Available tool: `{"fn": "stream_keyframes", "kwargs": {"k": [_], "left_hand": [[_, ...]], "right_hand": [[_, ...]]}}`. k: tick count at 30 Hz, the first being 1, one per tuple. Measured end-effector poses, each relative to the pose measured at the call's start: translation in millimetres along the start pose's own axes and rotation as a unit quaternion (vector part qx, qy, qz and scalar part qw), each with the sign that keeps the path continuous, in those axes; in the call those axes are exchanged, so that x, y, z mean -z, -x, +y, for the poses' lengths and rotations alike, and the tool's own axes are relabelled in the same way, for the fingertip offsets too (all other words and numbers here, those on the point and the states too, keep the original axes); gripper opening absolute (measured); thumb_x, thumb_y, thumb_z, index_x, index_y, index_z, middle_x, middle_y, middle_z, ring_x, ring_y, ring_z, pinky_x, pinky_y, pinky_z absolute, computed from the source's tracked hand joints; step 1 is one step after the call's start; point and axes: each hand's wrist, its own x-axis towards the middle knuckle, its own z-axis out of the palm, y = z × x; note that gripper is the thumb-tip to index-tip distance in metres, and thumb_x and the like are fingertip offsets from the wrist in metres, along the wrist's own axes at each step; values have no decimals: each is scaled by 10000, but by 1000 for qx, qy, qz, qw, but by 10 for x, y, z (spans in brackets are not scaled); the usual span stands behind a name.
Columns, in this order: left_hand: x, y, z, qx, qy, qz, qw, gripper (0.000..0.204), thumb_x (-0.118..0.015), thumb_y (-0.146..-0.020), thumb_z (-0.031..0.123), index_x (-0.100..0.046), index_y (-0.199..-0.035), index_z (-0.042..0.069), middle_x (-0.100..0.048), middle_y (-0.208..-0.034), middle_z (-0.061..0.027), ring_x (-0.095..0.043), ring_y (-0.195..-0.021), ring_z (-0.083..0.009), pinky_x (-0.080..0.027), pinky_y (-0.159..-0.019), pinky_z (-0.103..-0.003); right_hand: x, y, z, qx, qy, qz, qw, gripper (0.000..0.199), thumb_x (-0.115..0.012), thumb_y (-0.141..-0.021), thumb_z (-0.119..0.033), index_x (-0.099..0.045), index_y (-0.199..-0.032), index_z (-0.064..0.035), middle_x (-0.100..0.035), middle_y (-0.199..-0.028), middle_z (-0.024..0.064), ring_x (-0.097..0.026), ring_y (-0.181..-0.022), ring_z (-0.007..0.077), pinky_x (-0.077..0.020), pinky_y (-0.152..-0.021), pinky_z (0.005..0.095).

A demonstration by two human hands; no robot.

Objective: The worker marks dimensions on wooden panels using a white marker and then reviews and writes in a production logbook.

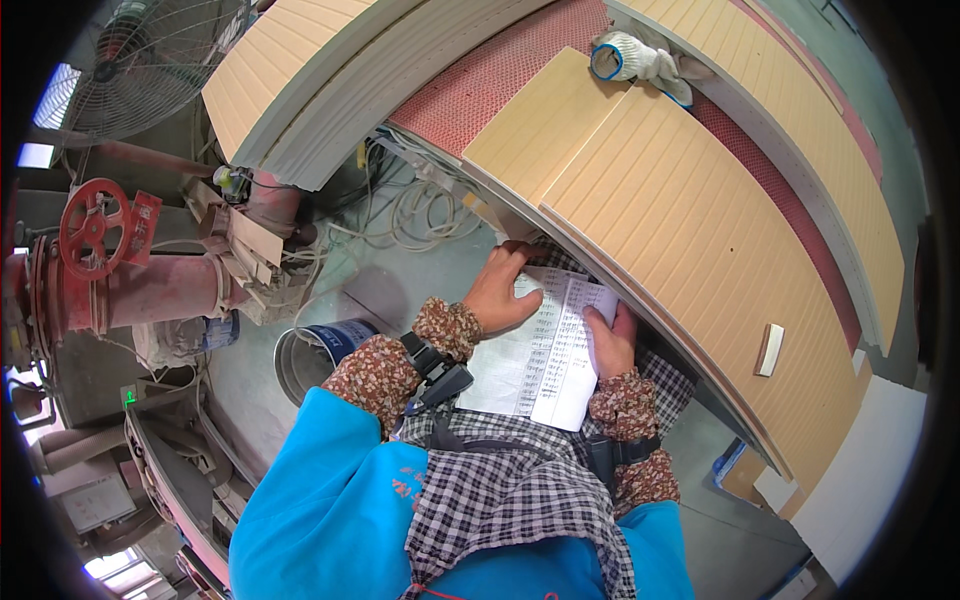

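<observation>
I am looking down into a workshop with a grey concrete floor (420, 265), where a long workbench (800, 230) curves across the upper right, covered with a reddish mesh mat (500, 70). On that mat, just beyond my hands, lie pale yellow grooved panels (680, 230), and a second stack of the same panels (300, 60) sits further off to the upper left. A pair of white work gloves (640, 60) rests on the panels well beyond my right hand. A small white block (770, 350) lies on a panel out to the right of my right hand.

Both hands hold a sheet of paper (540, 370) covered in rows of handwriting, propped between my chest and the bench edge. My left hand (500, 290) lies on the sheet's upper left part, fingers curled over its top edge, thumb pressed on the page. My right hand (612, 342) grips the right edge, thumb on top of the paper; its fingers are behind the sheet, so I cannot tell how they are set. Floral sleeves cover both forearms, over a checked apron and blue top.

To the left of my left hand, a metal bucket (315, 355) stands on the floor near my elbow. Further left runs a red pipe (150, 295) with a red valve wheel (95, 225), and a wire-guarded fan (155, 60) stands in the far upper left corner. Loose white cables (425, 210) coil on the floor under the bench, just beyond my left hand
</observation>
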Motion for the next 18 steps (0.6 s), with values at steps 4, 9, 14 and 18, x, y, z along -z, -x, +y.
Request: {"fn": "stream_keyframes", "kwargs": {"k": [4, 9, 14, 18], "left_hand": [[-11, -1, -40, 44, 8, -10, 999, 622, -638, -738, 191, -444, -1300, 8, -482, -1226, -198, -432, -1169, -342, -344, -1025, -408], [-39, -16, -95, 69, 22, -19, 997, 669, -641, -745, 205, -408, -1332, -17, -482, -1271, -221, -427, -1207, -359, -331, -1048, -406], [-25, -15, -102, 83, 40, -26, 995, 693, -639, -751, 214, -387, -1348, -33, -479, -1298, -240, -435, -1223, -362, -330, -1055, -404], [-15, -30, -86, 88, 45, -32, 995, 706, -642, -749, 218, -379, -1350, -44, -475, -1304, -246, -439, -1227, -364, -333, -1058, -400]], "right_hand": [[-35, 40, -126, -15, 11, 0, 1000, 454, -635, -847, -101, -487, -1244, 63, -583, -1165, 167, -569, -1050, 249, -439, -927, 344], [-36, 52, -147, -16, 34, 7, 999, 450, -632, -842, -95, -490, -1239, 63, -587, -1160, 162, -570, -1049, 240, -440, -923, 337], [-41, 53, -139, -4, 15, -9, 1000, 473, -631, -824, -81, -482, -1250, 60, -584, -1171, 153, -566, -1058, 231, -434, -930, 332], [-31, 56, -137, -1, 23, -10, 1000, 487, -633, -819, -78, -474, -1259, 59, -581, -1176, 150, -563, -1063, 226, -433, -934, 328]]}}
